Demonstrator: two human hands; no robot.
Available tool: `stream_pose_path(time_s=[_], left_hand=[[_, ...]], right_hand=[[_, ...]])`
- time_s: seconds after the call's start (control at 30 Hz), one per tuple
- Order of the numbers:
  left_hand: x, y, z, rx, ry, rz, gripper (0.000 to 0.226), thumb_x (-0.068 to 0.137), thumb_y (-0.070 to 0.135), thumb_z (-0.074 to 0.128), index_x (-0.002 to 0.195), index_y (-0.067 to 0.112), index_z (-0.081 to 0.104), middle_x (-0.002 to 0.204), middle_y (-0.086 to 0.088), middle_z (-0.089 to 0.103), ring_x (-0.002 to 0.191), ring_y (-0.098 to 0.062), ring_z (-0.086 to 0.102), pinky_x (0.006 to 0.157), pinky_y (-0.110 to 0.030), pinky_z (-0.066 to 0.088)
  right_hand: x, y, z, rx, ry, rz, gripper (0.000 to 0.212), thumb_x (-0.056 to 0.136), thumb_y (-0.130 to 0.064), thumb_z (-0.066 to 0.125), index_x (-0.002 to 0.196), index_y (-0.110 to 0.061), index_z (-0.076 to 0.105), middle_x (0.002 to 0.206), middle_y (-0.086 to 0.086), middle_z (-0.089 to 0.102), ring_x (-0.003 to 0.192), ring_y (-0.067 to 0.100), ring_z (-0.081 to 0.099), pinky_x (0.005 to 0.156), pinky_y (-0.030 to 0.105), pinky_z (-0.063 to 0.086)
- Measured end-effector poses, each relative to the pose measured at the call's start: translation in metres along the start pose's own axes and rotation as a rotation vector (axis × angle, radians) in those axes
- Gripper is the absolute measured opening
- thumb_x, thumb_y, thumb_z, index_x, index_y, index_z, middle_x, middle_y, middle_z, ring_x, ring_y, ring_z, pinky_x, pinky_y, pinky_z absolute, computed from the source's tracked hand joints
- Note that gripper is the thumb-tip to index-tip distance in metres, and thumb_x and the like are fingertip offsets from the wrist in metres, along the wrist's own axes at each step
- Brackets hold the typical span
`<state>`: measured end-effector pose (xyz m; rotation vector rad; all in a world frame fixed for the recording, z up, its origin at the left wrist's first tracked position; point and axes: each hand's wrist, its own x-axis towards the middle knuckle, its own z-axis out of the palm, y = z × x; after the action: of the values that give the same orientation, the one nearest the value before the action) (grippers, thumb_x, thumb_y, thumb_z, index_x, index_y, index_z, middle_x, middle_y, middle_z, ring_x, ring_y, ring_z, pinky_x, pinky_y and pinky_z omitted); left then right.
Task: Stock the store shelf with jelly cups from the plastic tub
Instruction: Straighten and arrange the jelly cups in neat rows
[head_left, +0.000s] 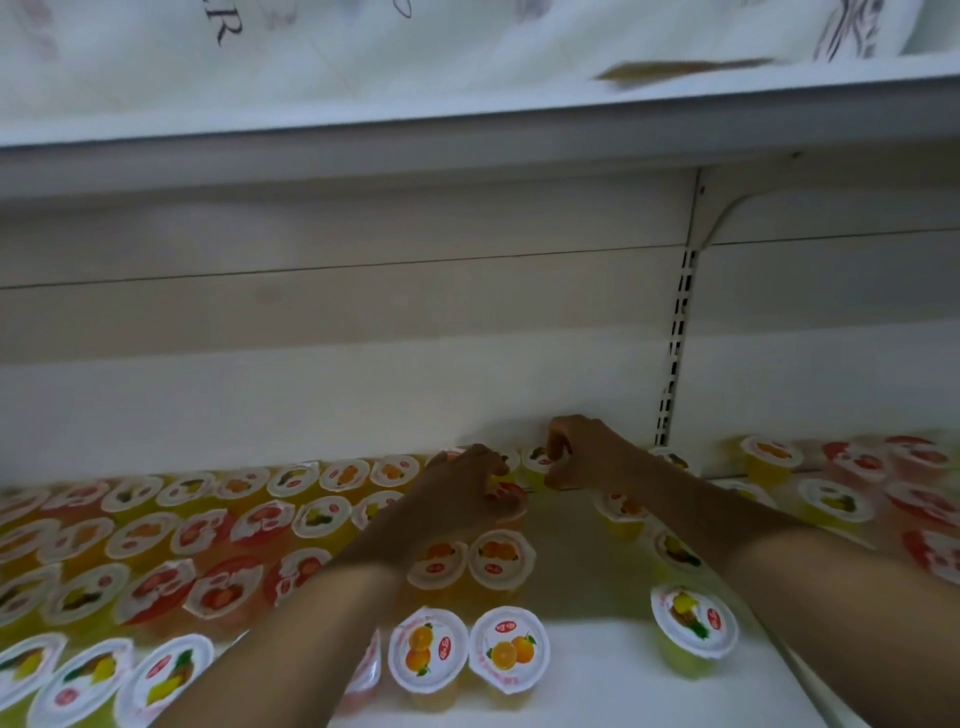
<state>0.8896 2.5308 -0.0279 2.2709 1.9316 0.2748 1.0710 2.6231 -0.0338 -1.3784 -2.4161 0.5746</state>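
Rows of jelly cups with white foil lids cover the white shelf (597, 670), yellow, orange and red ones. Both my arms reach to the back of the shelf. My left hand (470, 480) curls its fingers over a red-lidded jelly cup (511, 496) near the back row. My right hand (582, 454) pinches a yellow jelly cup (537, 460) against the back wall. Two orange-lidded cups (467, 657) stand at the front between my forearms. The plastic tub is out of view.
The shelf above (467, 150) overhangs closely and carries white printed bags. A slotted upright (675, 353) divides the back wall. More cups (831, 499) fill the section to the right. A bare strip of shelf runs between my arms.
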Motion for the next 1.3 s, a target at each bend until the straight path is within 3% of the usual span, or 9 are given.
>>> stream_pose_path(time_s=[0.13,0.23,0.37,0.47,0.67,0.9,1.03,1.17,1.3], left_hand=[[-0.006,0.002,-0.003,0.002,0.067,0.001,0.05,0.097,0.044,0.047,0.141,0.023,0.041,0.145,0.004,0.044,0.13,-0.017,0.043,0.111,-0.037,0.027],[-0.019,-0.008,-0.004,-0.03,0.182,0.061,0.04,0.098,0.042,0.042,0.136,0.03,0.048,0.141,0.009,0.047,0.129,-0.013,0.044,0.112,-0.041,0.026],[-0.039,-0.012,-0.003,-0.071,0.255,0.087,0.036,0.095,0.05,0.04,0.121,0.036,0.062,0.125,0.014,0.06,0.119,-0.012,0.052,0.105,-0.036,0.034],[-0.046,-0.009,0.004,-0.055,0.187,0.035,0.032,0.096,0.051,0.04,0.118,0.04,0.061,0.127,0.018,0.056,0.125,-0.009,0.044,0.113,-0.041,0.023],[-0.049,0.0,0.005,-0.019,0.139,-0.007,0.03,0.096,0.049,0.043,0.122,0.041,0.057,0.137,0.02,0.049,0.135,-0.007,0.034,0.119,-0.039,0.001],[-0.054,0.007,-0.001,-0.037,0.141,-0.034,0.032,0.095,0.049,0.048,0.124,0.039,0.058,0.135,0.018,0.052,0.131,-0.012,0.04,0.117,-0.034,0.012],[-0.058,0.012,-0.004,-0.037,0.137,-0.052,0.033,0.095,0.048,0.048,0.125,0.038,0.056,0.137,0.016,0.05,0.131,-0.014,0.039,0.115,-0.037,0.018],[-0.062,0.014,-0.006,-0.026,0.136,-0.045,0.036,0.094,0.049,0.049,0.129,0.038,0.051,0.138,0.016,0.048,0.131,-0.013,0.038,0.117,-0.038,0.018],[-0.074,0.015,-0.004,0.019,0.179,0.015,0.034,0.095,0.048,0.047,0.129,0.043,0.05,0.139,0.021,0.043,0.134,-0.009,0.032,0.112,-0.027,0.013]], right_hand=[[-0.016,-0.004,-0.017,-0.048,-0.011,-0.011,0.034,0.074,-0.027,0.079,0.101,-0.019,0.059,0.106,0.0,0.056,0.093,0.018,0.057,0.076,0.031,0.049],[-0.042,-0.005,-0.04,-0.057,0.049,-0.026,0.036,0.079,-0.036,0.075,0.11,-0.026,0.061,0.111,-0.008,0.054,0.096,0.012,0.056,0.076,0.026,0.044],[-0.078,-0.003,-0.056,-0.337,-0.149,0.045,0.051,0.074,-0.049,0.073,0.121,-0.038,0.056,0.112,-0.015,0.047,0.11,0.012,0.051,0.084,0.025,0.037],[-0.08,0.005,-0.046,-0.316,-0.155,0.091,0.05,0.07,-0.047,0.076,0.115,-0.039,0.056,0.114,-0.013,0.053,0.1,0.012,0.054,0.079,0.025,0.04],[-0.077,-0.008,-0.015,-0.111,0.012,0.033,0.033,0.064,-0.035,0.078,0.093,-0.033,0.061,0.087,-0.014,0.057,0.079,0.009,0.059,0.063,0.024,0.044],[-0.068,-0.027,0.004,0.003,0.079,0.022,0.033,0.071,-0.031,0.076,0.101,-0.024,0.064,0.083,-0.012,0.061,0.067,0.002,0.056,0.054,0.016,0.037],[-0.069,-0.029,0.007,-0.038,0.077,0.028,0.036,0.074,-0.038,0.075,0.106,-0.026,0.063,0.088,-0.012,0.059,0.082,0.01,0.06,0.062,0.023,0.038],[-0.079,-0.028,-0.008,-0.11,0.068,0.043,0.046,0.08,-0.057,0.065,0.12,-0.035,0.059,0.112,-0.007,0.054,0.106,0.015,0.057,0.084,0.03,0.044],[-0.11,-0.018,-0.047,-0.159,0.107,0.137,0.039,0.084,-0.06,0.059,0.117,-0.038,0.059,0.113,-0.011,0.052,0.096,0.008,0.053,0.085,0.028,0.043]])
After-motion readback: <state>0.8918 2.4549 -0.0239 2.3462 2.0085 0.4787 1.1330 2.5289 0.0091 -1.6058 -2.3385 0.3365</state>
